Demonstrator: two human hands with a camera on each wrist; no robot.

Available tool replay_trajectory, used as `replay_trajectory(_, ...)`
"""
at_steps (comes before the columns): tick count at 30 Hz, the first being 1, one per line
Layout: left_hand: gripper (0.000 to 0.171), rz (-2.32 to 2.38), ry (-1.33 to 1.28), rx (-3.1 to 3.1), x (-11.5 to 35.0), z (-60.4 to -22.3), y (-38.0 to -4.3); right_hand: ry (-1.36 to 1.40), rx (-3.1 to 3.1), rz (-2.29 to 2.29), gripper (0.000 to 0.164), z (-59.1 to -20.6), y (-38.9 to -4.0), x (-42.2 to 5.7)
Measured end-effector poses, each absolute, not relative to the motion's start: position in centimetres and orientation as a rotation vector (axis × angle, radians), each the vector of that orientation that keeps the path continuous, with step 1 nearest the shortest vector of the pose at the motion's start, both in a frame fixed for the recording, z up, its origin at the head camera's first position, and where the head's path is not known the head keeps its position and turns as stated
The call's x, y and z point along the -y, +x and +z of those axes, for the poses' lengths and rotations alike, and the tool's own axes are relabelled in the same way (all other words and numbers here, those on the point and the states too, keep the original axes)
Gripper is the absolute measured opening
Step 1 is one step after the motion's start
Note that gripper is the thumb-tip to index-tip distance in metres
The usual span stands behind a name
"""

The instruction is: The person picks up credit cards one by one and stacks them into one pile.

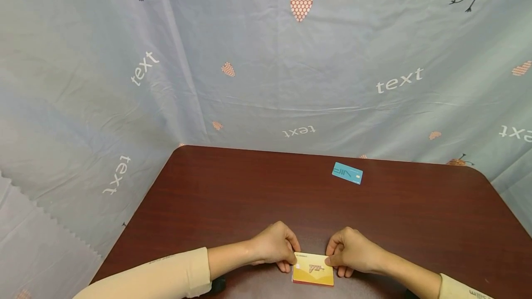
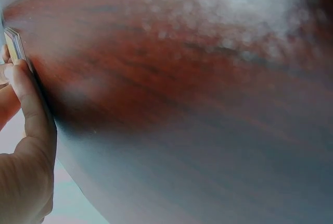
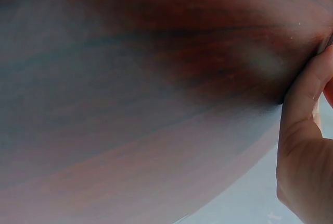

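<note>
A stack of plastic cards (image 1: 313,275), the top one yellow with printed lettering, lies low in the middle of the head view. My left hand (image 1: 272,247) pinches its left side, thumb at the top card's edge. From the opposite side my right hand (image 1: 356,251) pinches the stack's right edge with thumb and curled fingers. Several layered card edges (image 2: 14,44) show above the fingers in the left wrist view. In the right wrist view the hand (image 3: 307,130) hides nearly all of the stack.
A blue card (image 1: 347,173) lies alone near the far edge of the dark red-brown table (image 1: 232,188). Behind the table hangs a pale blue-grey curtain (image 1: 257,50) printed with hearts, birds and the word "text".
</note>
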State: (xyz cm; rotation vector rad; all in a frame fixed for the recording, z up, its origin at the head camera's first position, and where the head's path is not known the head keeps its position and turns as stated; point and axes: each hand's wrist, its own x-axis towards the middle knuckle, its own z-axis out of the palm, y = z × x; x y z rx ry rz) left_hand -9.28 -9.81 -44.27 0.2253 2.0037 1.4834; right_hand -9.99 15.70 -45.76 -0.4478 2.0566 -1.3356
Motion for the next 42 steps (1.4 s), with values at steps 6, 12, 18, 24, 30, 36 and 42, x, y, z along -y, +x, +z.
replay_trajectory(6,0.019,1.476,0.207,-2.019,9.7,-44.1,-9.2,-0.446,-2.061,-1.332,0.012,-45.8,-10.0,-15.8)
replay_trajectory(12,0.018,1.463,0.193,-2.030,9.7,-44.1,-9.1,-0.456,-2.064,-1.330,0.011,-45.7,-10.0,-15.8)
replay_trajectory(18,0.018,1.471,0.178,-2.027,9.7,-44.1,-9.0,-0.458,-2.065,-1.333,0.012,-45.7,-10.0,-15.7)
replay_trajectory(24,0.017,1.473,0.181,-2.020,9.9,-44.1,-9.1,-0.460,-2.062,-1.341,0.011,-45.8,-9.9,-15.8)
replay_trajectory(30,0.016,1.479,0.182,-1.997,9.9,-44.2,-9.2,-0.457,-2.054,-1.361,0.010,-45.8,-9.9,-15.9)
replay_trajectory(36,0.011,1.483,0.217,-1.984,10.4,-43.6,-9.9,-0.469,-2.042,-1.380,0.009,-45.5,-10.1,-16.3)
replay_trajectory(42,0.010,1.461,0.286,-2.056,10.8,-42.5,-11.2,-0.485,-2.085,-1.403,0.009,-44.9,-10.9,-17.2)
